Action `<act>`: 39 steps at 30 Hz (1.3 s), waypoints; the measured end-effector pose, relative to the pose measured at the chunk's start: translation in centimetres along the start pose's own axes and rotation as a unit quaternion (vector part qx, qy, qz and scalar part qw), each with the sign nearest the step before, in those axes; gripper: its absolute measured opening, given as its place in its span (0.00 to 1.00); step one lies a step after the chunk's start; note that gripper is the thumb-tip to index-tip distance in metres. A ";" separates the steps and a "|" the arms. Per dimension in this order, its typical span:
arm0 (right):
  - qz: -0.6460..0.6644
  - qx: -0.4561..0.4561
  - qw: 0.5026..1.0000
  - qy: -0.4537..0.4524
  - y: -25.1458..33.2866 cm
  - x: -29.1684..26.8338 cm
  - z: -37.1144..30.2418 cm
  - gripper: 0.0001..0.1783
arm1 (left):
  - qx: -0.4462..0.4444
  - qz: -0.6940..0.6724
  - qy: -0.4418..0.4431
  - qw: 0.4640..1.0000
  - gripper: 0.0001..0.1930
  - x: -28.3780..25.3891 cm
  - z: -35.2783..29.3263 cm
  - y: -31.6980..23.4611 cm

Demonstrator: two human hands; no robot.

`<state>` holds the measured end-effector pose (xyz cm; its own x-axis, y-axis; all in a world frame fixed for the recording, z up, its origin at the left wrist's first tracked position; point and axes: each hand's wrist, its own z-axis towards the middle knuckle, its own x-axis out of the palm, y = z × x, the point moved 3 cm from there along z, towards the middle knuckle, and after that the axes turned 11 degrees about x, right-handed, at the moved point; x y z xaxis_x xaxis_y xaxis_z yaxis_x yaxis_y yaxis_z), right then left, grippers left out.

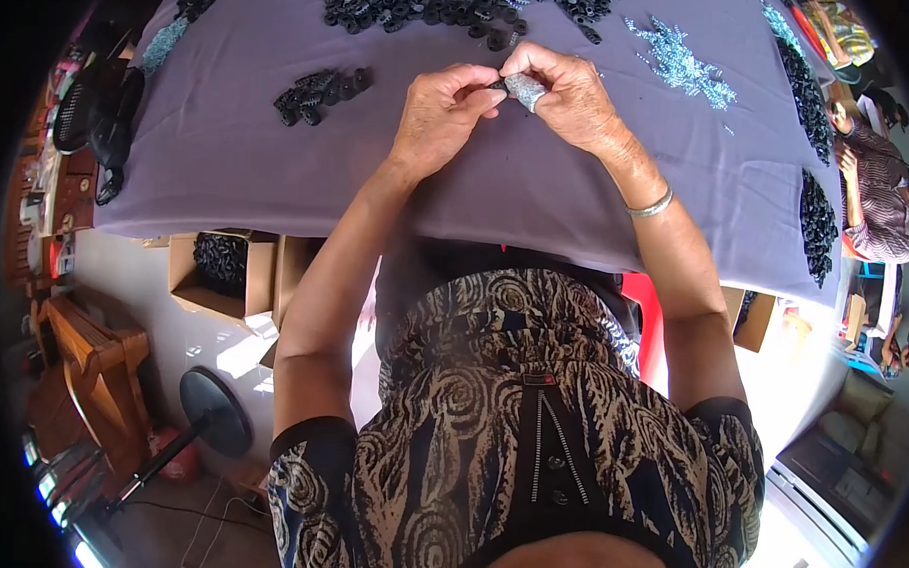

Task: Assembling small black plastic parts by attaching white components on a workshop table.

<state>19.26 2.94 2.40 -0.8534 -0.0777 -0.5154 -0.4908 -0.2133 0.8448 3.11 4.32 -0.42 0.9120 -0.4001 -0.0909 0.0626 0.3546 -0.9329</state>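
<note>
Above the purple cloth, my left hand [444, 111] is closed, pinching a small black part [498, 84] between thumb and fingers. My right hand [573, 100] meets it from the other side, its fingertips pressed together at the same part. A speckled silvery-grey wrap [524, 89] shows at my right fingers; it looks wound round the thumb. Whether a tiny piece sits in that pinch is too small to see. Left of my hands lies a small group of black parts [319, 94]. A loose scatter of small silvery-blue pieces [687, 64] is to the right.
A large heap of black parts [424, 5] spreads along the far side of the purple cloth [268, 182]. More black parts [817, 227] lie at the right edge. Below the table stands a cardboard box [257, 287] with black contents. People [883, 189] sit at far right.
</note>
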 end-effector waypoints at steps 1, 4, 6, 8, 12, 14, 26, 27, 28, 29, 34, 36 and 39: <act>-0.008 0.002 1.000 -0.015 0.2 0.1 0.0 0.05 | -0.002 0.000 0.000 1.000 0.10 0.0 0.0 0.1; -0.036 -0.005 0.999 -0.035 0.9 0.0 -0.1 0.06 | -0.003 0.016 -0.007 1.000 0.09 0.0 0.0 -0.2; -0.055 -0.014 0.998 -0.041 1.0 0.2 -0.2 0.06 | -0.016 0.005 -0.019 1.000 0.09 0.0 0.2 -0.3; -0.029 -0.012 0.999 -0.040 0.9 0.1 0.0 0.07 | -0.017 0.006 -0.017 1.000 0.10 0.0 0.2 -0.4; 0.059 0.010 0.998 -0.021 -0.3 0.1 0.4 0.08 | -0.031 -0.031 -0.019 0.999 0.09 0.3 0.3 -0.5; 0.070 -0.002 0.997 -0.032 -0.2 -0.1 0.2 0.07 | -0.027 -0.093 -0.034 0.995 0.09 0.6 0.2 -0.7; 0.035 -0.022 0.999 -0.032 0.5 -0.7 0.0 0.08 | -0.019 -0.117 -0.027 0.993 0.10 0.4 0.2 -0.6; 0.036 -0.021 0.999 -0.029 0.5 -0.6 0.0 0.08 | -0.019 -0.117 -0.027 0.993 0.10 0.4 0.2 -0.5; 0.036 -0.020 0.999 -0.028 0.5 -0.7 0.0 0.08 | -0.018 -0.106 -0.025 0.994 0.10 0.4 0.2 -0.5; 0.033 -0.031 0.999 -0.021 0.6 -0.8 0.0 0.07 | -0.017 -0.094 -0.024 0.995 0.10 0.4 0.2 -0.5; 0.037 -0.025 0.999 0.006 0.9 -1.0 -0.1 0.07 | -0.016 -0.070 -0.015 0.997 0.09 0.6 0.1 -0.7; -0.059 -0.046 0.997 -0.020 1.3 -0.8 -0.3 0.07 | -0.019 -0.062 -0.016 0.998 0.09 0.6 0.0 -0.6; -0.093 -0.068 0.992 -0.043 1.6 -0.2 -0.6 0.13 | -0.020 -0.051 -0.024 0.998 0.09 0.5 -0.1 -0.3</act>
<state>18.78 2.03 3.80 -0.7647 0.0571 -0.6419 -0.6180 -0.3470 0.7054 3.52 3.95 -0.26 0.9198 -0.3919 0.0212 0.1408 0.2790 -0.9499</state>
